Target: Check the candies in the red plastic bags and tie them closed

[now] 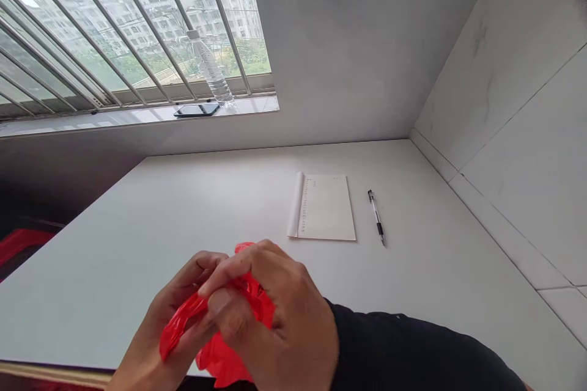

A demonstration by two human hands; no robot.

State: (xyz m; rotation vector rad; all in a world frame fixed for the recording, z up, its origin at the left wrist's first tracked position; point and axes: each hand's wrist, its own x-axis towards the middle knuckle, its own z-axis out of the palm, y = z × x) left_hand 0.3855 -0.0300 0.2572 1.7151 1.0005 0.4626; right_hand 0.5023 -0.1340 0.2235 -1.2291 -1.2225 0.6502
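Note:
A thin, crumpled red plastic bag (224,363) is gathered between both hands, over the near edge of the table. My left hand (172,311) grips it from the left, and a twisted strip of the bag shows across that hand. My right hand (279,311) closes on the bag from the right, its thumb and forefinger pinching close to the left fingers. Part of the bag is hidden behind the right hand. Beyond the hands lies an open notepad (325,208) with small marks along its left side. A pen (376,218) with a black grip lies to its right.
The white table (206,195) meets a grey wall at the back and a tiled wall (518,134) on the right. On the sill of a barred window stand a clear water bottle (211,70) and a phone (197,110). Something red (22,244) sits low at the far left.

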